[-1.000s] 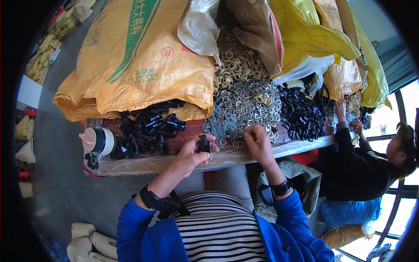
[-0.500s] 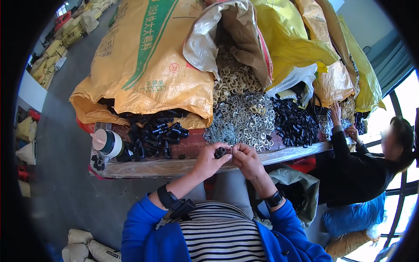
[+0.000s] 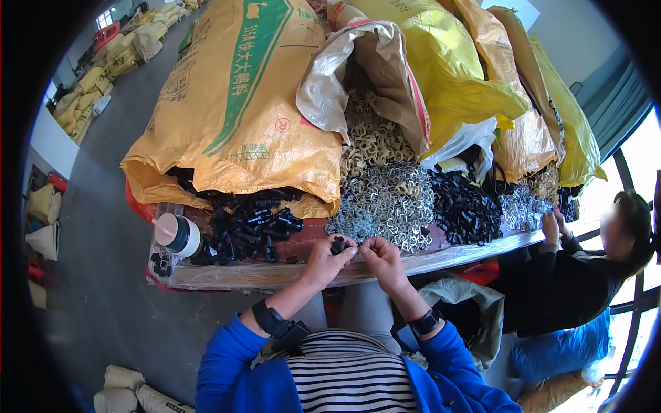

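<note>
A small black plastic part (image 3: 337, 245) is pinched in the left hand (image 3: 323, 260), fingers closed round it, above the table edge (image 3: 275, 274). It looks light, rigid and smooth, best gripped by its sides. The right hand (image 3: 381, 256) is curled beside it; its contents cannot be told. Metal clips (image 3: 385, 206) are heaped behind.
</note>
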Demonstrator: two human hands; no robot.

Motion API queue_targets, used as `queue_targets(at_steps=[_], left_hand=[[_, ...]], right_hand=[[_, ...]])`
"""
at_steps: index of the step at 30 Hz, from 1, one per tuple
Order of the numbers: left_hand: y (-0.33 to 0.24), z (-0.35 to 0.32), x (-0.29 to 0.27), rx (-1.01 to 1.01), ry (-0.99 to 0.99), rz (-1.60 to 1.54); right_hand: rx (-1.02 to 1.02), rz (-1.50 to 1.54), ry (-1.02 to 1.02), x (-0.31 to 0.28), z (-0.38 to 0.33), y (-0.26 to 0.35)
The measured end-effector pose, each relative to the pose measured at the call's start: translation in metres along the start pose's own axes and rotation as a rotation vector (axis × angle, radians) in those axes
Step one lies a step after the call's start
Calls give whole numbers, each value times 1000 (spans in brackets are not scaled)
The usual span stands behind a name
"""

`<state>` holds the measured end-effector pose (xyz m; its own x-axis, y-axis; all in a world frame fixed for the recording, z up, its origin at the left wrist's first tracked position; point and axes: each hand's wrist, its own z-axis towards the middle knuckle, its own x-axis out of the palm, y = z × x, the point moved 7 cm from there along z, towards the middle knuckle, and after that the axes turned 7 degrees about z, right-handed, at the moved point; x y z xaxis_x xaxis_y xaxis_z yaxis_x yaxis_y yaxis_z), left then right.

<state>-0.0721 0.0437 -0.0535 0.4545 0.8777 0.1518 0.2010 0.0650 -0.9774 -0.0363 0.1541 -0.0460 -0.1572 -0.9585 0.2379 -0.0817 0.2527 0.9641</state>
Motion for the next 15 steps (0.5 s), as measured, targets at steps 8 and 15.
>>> queue_targets(at_steps=[8, 15], left_hand=[[3, 13, -12, 19, -155, 71], [-8, 17, 5, 148, -28, 288]], right_hand=[[113, 152, -87, -13, 14, -4], [212, 364, -29, -9, 12, -14]])
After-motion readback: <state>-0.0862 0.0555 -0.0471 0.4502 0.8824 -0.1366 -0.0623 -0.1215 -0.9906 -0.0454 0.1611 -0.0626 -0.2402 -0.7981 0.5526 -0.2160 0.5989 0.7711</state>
